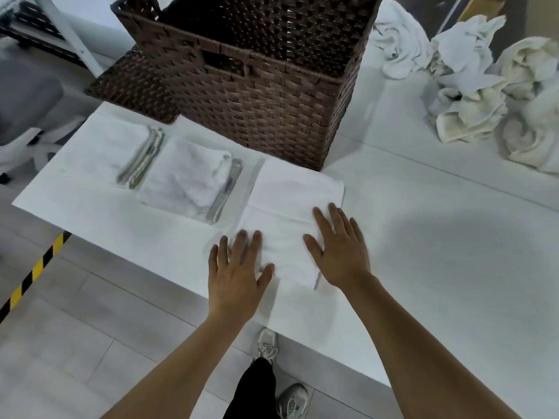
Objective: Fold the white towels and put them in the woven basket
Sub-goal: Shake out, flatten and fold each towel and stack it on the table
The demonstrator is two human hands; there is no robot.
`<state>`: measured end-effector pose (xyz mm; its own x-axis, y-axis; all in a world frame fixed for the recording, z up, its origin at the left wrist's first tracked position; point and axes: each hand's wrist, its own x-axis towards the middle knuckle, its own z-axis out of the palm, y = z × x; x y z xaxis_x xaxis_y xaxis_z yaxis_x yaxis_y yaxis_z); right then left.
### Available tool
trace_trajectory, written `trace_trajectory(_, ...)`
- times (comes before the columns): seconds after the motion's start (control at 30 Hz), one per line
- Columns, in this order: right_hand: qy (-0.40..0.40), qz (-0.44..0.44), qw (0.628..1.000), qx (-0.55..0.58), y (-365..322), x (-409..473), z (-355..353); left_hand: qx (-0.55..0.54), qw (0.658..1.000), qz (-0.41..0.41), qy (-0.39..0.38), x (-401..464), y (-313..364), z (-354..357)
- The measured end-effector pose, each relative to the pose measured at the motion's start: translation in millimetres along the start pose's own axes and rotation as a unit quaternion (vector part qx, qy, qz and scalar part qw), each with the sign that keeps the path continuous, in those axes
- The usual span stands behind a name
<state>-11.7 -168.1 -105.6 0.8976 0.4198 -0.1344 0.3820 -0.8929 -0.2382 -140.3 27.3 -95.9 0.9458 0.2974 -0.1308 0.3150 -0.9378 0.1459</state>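
Fingers point(325, 220) of your right hand point(338, 249) and left hand point(239, 267) lay straight, pressing the folded towel point(290, 207) flat at the worktop's point(438, 237) near edge to set creases | two folded towels point(184, 173) waited leftward | woven basket point(257, 86) stood just behind | unfolded pile point(484, 86) far-right.

place: workroom or lab | cues: hazard-striped floor tape point(33, 275); white table point(423, 237); office chair point(27, 104)

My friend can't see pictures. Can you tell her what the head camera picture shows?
Two open hands, the left hand and the right hand, press flat on a white towel on a white table. Two folded towels lie to its left, a brown woven basket stands behind, and a crumpled towel pile waits at the far right.
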Motion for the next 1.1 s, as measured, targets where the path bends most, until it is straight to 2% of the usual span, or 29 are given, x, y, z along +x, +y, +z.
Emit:
trace_trajectory(0.13,-0.024,0.013,1.0,0.012,-8.0,5.5,-6.8,-0.008,1.0,-0.001,-0.001,9.9,2.7,-10.4)
trace_trajectory(0.33,-0.025,0.037,0.998,0.041,-22.2,-0.7,-42.7,-0.026,0.997,0.062,-0.029,21.8,13.0,-41.5)
trace_trajectory(0.47,0.014,0.056,0.995,0.079,-33.9,-11.7,-69.9,-0.065,0.992,0.108,-0.025,27.3,26.1,-71.0)
trace_trajectory(0.8,0.177,0.09,0.968,0.153,-21.6,-48.7,-138.3,-0.133,0.968,0.203,0.06,46.2,75.0,-143.9)
trace_trajectory(1.1,0.216,0.151,0.945,0.194,51.9,-59.8,-175.7,-0.168,0.948,0.264,0.053,79.3,154.1,-161.4)
